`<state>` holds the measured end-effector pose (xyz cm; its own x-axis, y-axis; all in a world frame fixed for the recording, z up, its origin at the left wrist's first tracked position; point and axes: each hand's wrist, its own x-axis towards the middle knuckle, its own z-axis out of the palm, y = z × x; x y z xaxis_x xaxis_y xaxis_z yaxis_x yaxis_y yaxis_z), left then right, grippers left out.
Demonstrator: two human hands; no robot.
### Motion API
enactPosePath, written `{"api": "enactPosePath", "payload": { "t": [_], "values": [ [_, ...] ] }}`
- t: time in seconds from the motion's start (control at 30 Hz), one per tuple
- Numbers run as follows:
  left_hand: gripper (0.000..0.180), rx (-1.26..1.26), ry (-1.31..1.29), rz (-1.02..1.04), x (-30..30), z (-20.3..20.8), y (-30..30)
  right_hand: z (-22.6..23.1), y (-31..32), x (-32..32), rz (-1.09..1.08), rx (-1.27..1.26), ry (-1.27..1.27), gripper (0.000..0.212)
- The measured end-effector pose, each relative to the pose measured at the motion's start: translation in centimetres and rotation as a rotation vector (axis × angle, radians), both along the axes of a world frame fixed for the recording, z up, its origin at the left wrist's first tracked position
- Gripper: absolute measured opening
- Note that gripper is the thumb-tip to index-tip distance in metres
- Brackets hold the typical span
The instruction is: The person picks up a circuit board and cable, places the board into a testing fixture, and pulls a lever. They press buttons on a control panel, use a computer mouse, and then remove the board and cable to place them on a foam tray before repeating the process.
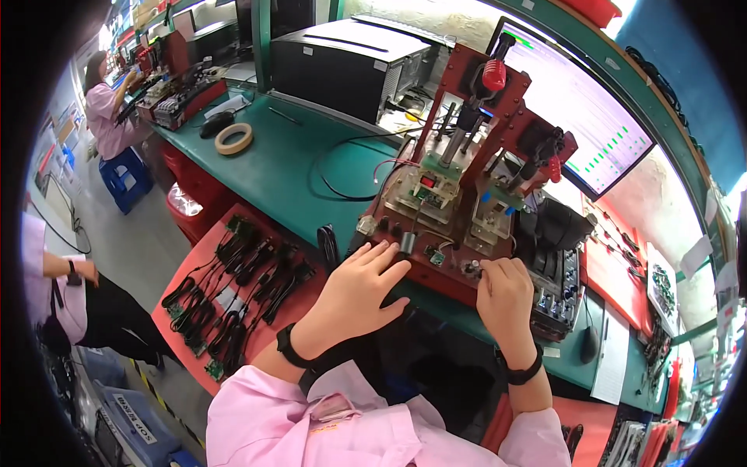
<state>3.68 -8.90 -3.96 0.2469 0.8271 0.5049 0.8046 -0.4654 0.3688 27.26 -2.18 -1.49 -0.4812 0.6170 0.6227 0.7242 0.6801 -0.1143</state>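
A dark red test fixture (443,282) stands on the green bench in front of me, with two toggle clamps that have bright red handle grips. Under the left clamp (493,75) lies a clear plate block (424,194) with a small red display. My left hand (354,292) rests at the fixture's front left corner, fingers stretched and apart, holding nothing. At the front right, my right hand (506,300) has its fingers curled together beside a small silvery part (471,268); what they grip is hidden. A small green circuit board (436,255) sits on the fixture between my hands.
To the left, a red tray (180,300) holds several coiled black cables with small boards. A tape roll (233,138) and a black mouse (217,124) lie farther back. A knobbed instrument (554,300) stands right of the fixture, below a monitor (603,117). Other people are at left.
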Motion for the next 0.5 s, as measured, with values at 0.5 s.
{"api": "enactPosePath", "payload": {
  "t": [0.5],
  "values": [
    [0.044,0.055,-0.015,0.002,-0.2,-0.5,-0.2,0.1,-0.2,0.0,0.031,0.02,0.039,0.008]
  ]
}}
